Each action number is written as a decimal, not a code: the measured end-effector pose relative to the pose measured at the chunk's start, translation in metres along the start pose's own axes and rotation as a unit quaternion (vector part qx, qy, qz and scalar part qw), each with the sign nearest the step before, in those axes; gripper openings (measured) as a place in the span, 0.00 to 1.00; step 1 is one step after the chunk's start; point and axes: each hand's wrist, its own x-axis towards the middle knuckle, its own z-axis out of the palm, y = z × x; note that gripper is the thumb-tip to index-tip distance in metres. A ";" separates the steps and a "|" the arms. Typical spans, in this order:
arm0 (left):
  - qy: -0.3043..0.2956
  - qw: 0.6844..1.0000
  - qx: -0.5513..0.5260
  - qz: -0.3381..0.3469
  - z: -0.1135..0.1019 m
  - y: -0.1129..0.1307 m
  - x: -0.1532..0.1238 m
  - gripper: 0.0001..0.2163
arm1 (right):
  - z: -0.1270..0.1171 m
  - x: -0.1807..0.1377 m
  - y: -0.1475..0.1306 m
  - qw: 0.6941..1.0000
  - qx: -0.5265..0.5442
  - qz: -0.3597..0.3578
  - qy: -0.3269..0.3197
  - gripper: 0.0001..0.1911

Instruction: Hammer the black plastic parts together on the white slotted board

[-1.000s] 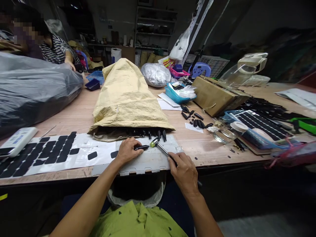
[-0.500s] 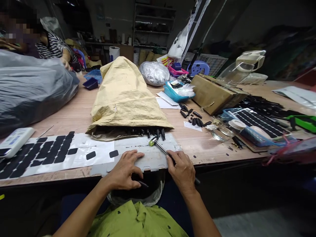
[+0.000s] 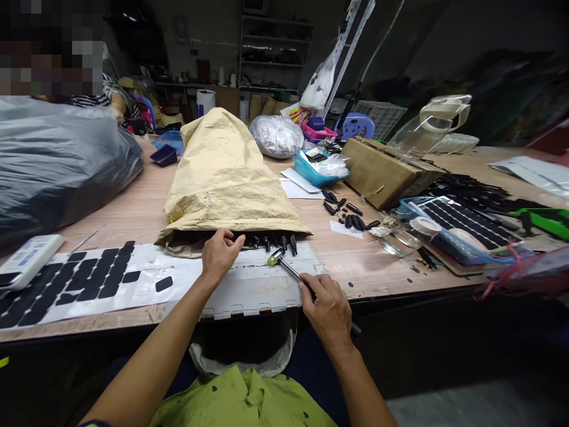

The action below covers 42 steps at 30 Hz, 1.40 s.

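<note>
My left hand [image 3: 221,252] reaches to the open mouth of a tan woven sack [image 3: 224,172] lying on the wooden table, its fingers curled at the black parts [image 3: 271,241] that spill from it. What the fingers hold, if anything, is hidden. My right hand [image 3: 326,311] grips the black handle of a small hammer [image 3: 284,264], whose yellow-and-silver head rests on a grey plastic board [image 3: 260,287] at the table's front edge.
A white sheet with black pads [image 3: 84,279] and a white device [image 3: 26,258] lie at left, beside a big grey plastic bag [image 3: 53,163]. At right are a cardboard box [image 3: 382,172], loose black parts [image 3: 351,213], a solar panel [image 3: 462,222]. Another person sits at far left.
My left hand dropped below the table edge with a black part, then came back up and forward to the sack's mouth. The right hand and hammer stayed put.
</note>
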 end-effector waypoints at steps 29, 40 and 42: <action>-0.137 0.961 0.100 0.220 0.015 -0.031 -0.034 0.08 | -0.003 0.001 0.002 0.998 0.062 0.019 -0.017 0.14; -0.156 0.965 0.090 0.191 0.016 -0.034 -0.028 0.10 | -0.024 -0.011 -0.024 0.953 0.290 0.049 -0.074 0.15; -0.158 0.964 0.091 0.193 0.016 -0.034 -0.027 0.10 | -0.023 -0.012 -0.027 0.951 0.300 0.041 -0.070 0.15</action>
